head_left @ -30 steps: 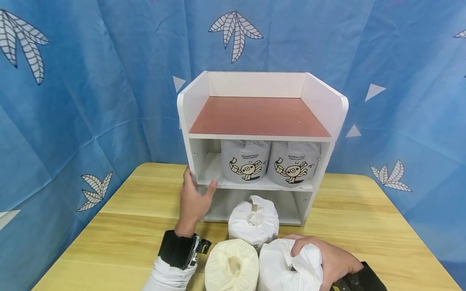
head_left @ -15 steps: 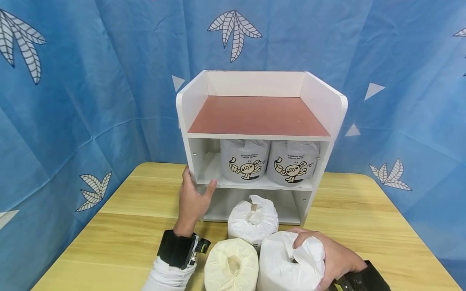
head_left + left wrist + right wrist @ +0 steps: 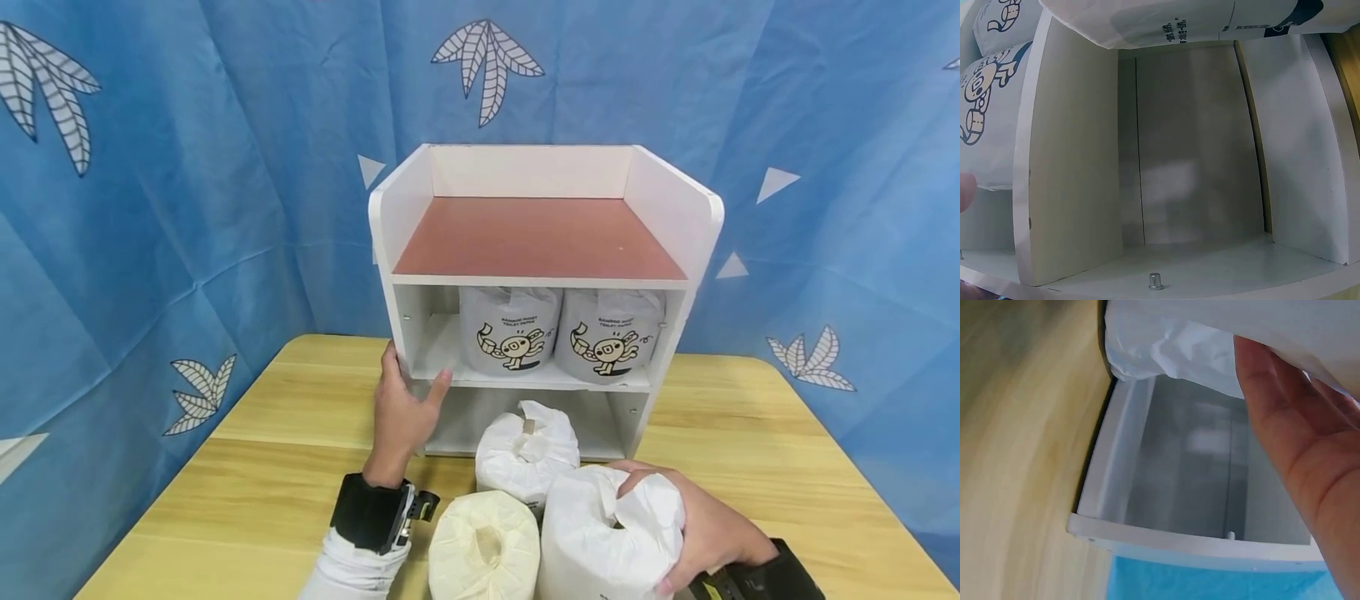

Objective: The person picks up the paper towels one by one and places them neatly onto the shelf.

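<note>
A white shelf unit (image 3: 540, 171) with a brown top board stands on the wooden table (image 3: 247, 467). Two printed wrapped toilet-paper rolls (image 3: 512, 329) sit side by side on its middle shelf. My left hand (image 3: 408, 398) holds the unit's left side panel, thumb on the front edge. My right hand (image 3: 686, 521) grips a large white wrapped roll (image 3: 600, 537) at the near edge, fingers curled over its top. In the right wrist view that roll (image 3: 1172, 344) lies above my fingers (image 3: 1291, 437). The bottom compartment (image 3: 1191, 156) is bare inside.
A second white wrapped roll (image 3: 527, 450) stands right in front of the bottom compartment. A cream roll (image 3: 485, 546) sits beside the held one, near my left wrist. Blue leaf-print cloth (image 3: 150, 167) hangs behind and around the table.
My right hand has tipped the wrapped roll and shifted it slightly to the right. The left hand stays on the side panel.
</note>
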Demonstrator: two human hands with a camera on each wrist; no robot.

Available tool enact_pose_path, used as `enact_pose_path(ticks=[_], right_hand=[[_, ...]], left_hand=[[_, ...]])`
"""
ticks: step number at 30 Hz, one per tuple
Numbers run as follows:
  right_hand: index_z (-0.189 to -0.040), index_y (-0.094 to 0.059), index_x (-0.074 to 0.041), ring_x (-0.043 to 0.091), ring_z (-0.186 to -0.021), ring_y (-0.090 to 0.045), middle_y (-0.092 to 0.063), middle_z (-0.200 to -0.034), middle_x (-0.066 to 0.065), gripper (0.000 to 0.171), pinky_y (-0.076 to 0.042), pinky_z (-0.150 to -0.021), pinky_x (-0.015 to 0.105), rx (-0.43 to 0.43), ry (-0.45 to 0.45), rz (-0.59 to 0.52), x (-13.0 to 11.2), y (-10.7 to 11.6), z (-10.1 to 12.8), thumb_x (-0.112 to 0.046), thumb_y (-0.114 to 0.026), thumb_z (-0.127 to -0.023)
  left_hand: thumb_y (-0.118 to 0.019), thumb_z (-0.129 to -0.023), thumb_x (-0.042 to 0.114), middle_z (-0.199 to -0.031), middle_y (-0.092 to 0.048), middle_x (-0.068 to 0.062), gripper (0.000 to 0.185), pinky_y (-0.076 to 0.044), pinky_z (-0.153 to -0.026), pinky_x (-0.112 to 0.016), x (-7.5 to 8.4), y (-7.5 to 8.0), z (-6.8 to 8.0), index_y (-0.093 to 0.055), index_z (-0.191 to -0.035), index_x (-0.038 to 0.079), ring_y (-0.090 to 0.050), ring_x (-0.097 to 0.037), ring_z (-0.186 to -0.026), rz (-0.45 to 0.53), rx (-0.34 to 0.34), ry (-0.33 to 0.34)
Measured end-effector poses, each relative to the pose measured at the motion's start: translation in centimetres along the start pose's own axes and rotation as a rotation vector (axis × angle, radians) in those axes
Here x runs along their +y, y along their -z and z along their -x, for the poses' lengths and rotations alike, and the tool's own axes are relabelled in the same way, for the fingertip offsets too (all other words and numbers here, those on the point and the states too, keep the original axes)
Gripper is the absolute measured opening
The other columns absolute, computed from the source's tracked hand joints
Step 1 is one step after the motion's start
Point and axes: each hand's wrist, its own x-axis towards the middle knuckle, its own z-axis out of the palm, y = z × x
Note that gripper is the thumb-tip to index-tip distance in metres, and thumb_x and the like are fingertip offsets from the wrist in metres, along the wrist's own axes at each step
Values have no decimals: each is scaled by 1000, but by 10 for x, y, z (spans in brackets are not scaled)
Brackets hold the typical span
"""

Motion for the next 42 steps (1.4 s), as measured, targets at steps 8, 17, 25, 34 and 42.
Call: enact_pose_path(ticks=[8,17,25,34,42], right_hand=[[-122,-54,-7,24,-126,-46,-42,-144,18,71,-41,-99,29,51,56,9,-8,9,-1,-7,-89,-60],[-121,-56,-4,23,-125,-49,-46,-141,17,69,-42,-99,30,111,75,-8,-16,14,-4,-3,-88,-60],[-122,-57,-5,19,-125,-49,-47,-141,14,72,-39,-101,28,127,26,28,-24,24,-6,0,-88,-57],[-125,-56,-3,19,-120,-53,-50,-139,13,76,-42,-99,28,136,42,88,-30,31,-9,-4,-89,-56],[-120,-58,-6,17,-123,-51,-48,-141,11,77,-41,-99,26,158,35,125,-38,37,-8,1,-90,-50]], left_hand=[[-71,-88,27,-136,-45,-24,86,-36,-99,-60,2,2,-1,-19,-152,4,-47,-41,-121,-4,-5,9],[-71,-88,27,-139,-43,-24,86,-35,-101,-60,1,2,-2,-18,-152,5,-45,-41,-124,4,-15,27],[-71,-88,26,-140,-42,-25,86,-35,-101,-60,0,3,0,-18,-152,4,-44,-41,-125,-6,-4,18],[-71,-88,26,-140,-42,-25,85,-35,-101,-60,0,2,0,-18,-152,3,-44,-41,-125,-8,-3,7],[-71,-88,25,-140,-42,-25,85,-34,-101,-61,0,0,0,-18,-152,3,-44,-41,-125,4,-8,-5]])
